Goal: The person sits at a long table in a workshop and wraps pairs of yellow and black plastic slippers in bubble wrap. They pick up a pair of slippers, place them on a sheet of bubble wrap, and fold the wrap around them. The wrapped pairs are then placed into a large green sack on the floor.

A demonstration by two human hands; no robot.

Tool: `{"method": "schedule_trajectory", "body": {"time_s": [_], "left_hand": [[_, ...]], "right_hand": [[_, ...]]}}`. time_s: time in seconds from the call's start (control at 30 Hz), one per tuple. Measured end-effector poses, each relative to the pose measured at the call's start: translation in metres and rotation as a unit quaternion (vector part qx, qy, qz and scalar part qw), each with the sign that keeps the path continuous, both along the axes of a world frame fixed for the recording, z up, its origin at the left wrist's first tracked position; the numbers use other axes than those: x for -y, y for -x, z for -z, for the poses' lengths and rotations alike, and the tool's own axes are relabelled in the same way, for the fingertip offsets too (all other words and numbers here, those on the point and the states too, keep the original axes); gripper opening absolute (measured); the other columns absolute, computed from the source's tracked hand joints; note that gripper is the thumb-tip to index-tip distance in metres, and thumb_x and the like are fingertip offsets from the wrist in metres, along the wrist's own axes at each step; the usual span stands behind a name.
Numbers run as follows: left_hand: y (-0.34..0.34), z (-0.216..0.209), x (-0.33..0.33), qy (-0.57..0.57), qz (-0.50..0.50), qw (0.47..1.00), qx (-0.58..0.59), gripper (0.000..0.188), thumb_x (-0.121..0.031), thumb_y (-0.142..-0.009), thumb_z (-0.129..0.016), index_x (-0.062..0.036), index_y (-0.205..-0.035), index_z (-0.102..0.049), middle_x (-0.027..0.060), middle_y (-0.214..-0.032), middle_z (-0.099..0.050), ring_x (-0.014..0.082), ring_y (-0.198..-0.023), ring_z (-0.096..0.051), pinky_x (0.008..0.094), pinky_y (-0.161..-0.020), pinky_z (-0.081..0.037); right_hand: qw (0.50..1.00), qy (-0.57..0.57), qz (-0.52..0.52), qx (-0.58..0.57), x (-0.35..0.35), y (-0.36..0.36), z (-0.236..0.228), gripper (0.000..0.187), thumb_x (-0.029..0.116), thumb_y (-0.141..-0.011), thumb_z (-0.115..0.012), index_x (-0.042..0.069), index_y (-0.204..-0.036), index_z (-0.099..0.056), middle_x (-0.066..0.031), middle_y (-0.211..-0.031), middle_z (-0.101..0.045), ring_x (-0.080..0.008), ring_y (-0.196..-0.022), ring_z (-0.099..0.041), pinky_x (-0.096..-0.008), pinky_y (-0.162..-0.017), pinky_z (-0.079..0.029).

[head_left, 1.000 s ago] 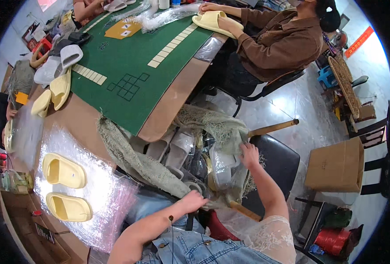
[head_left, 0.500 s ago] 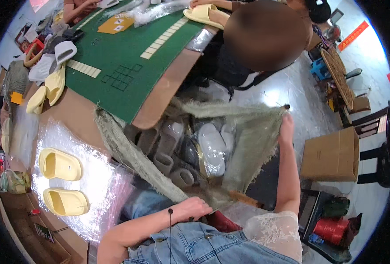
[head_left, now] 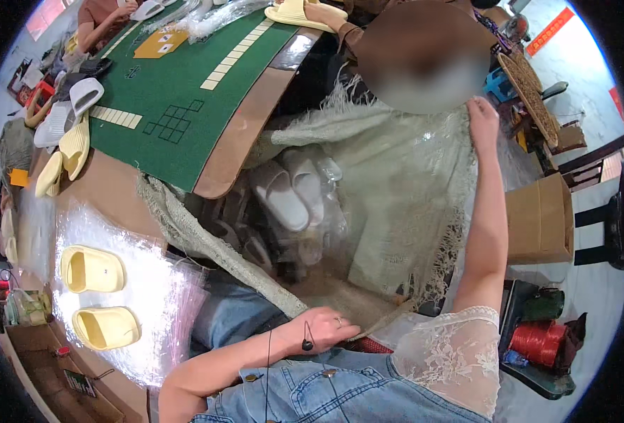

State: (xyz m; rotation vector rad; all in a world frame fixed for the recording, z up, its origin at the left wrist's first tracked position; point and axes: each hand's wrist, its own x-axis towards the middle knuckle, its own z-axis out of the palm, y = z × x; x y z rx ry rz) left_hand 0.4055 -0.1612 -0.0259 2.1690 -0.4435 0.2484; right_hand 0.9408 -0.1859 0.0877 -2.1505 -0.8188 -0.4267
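A greenish-grey woven sack (head_left: 410, 204) with frayed edges lies open in front of me. My right hand (head_left: 482, 121) is closed on its far right edge, arm stretched out, holding that side up and spread wide. My left hand (head_left: 326, 329) is closed on the near rim close to my body. White slippers (head_left: 283, 194) in clear plastic lie inside, with grey slippers (head_left: 238, 236) partly hidden in shadow beside them. On clear plastic bags (head_left: 164, 310) to the left sit two pale yellow slippers (head_left: 93, 269).
A table with a green mat (head_left: 185, 92) stands ahead, yellow and white slippers (head_left: 76, 144) along its left side. A co-worker across the table holds a yellow slipper (head_left: 301, 14). At right are a cardboard box (head_left: 537, 220), a dark stool (head_left: 608, 225) and red twine (head_left: 537, 342).
My right hand has moved farther out, stretching the sack's right side wider. The white slippers inside have shifted left and away from me. My left hand stays at the near rim.
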Motion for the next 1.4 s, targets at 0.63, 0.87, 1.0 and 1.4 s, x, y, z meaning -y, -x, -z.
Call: {"method": "schedule_trajectory", "body": {"time_s": [0.63, 0.87, 1.0, 1.4], "left_hand": [[0.006, 0.014, 0.001, -0.022, 0.016, 0.993, -0.118, 0.055, -0.013, -0.077, -0.068, -0.0078, -0.13, -0.059, 0.0104, -0.101, -0.072, 0.0318, -0.096, -0.068, 0.0437, -0.083, -0.054], [0.006, 0.012, 0.003, -0.042, 0.01, 0.985, -0.167, 0.055, -0.011, -0.078, -0.066, -0.0073, -0.132, -0.056, 0.0144, -0.097, -0.071, 0.0344, -0.096, -0.069, 0.0456, -0.084, -0.054], [0.009, 0.01, 0.0, -0.036, 0.005, 0.988, -0.153, 0.054, -0.012, -0.078, -0.065, -0.0068, -0.131, -0.057, 0.0154, -0.094, -0.071, 0.0356, -0.092, -0.069, 0.0466, -0.081, -0.055], [0.031, 0.033, 0.003, -0.149, -0.076, 0.954, -0.249, 0.017, -0.009, -0.077, -0.063, -0.0037, -0.094, -0.063, 0.0175, -0.089, -0.067, 0.0376, -0.09, -0.069, 0.0485, -0.077, -0.055]], "right_hand": [[0.958, 0.144, 0.202, -0.145, 0.035, -0.044, 0.169, 0.035, 0.034, -0.084, -0.07, 0.006, -0.103, -0.079, -0.0196, -0.092, -0.076, -0.0316, -0.09, -0.074, -0.0398, -0.08, -0.054], [0.954, 0.137, 0.2, -0.175, 0.036, -0.019, 0.207, 0.038, 0.038, -0.083, -0.069, 0.008, -0.104, -0.079, -0.0218, -0.097, -0.075, -0.0381, -0.096, -0.073, -0.045, -0.086, -0.053], [0.952, 0.139, 0.219, -0.16, 0.062, -0.034, 0.219, 0.041, 0.041, -0.086, -0.067, 0.008, -0.106, -0.078, -0.0223, -0.101, -0.075, -0.0373, -0.101, -0.072, -0.0453, -0.089, -0.053], [0.989, -0.051, 0.064, -0.125, 0.022, 0.054, 0.135, 0.053, 0.026, -0.089, -0.076, 0.004, -0.132, -0.056, -0.0165, -0.111, -0.065, -0.0269, -0.095, -0.064, -0.0403, -0.085, -0.05]]}}
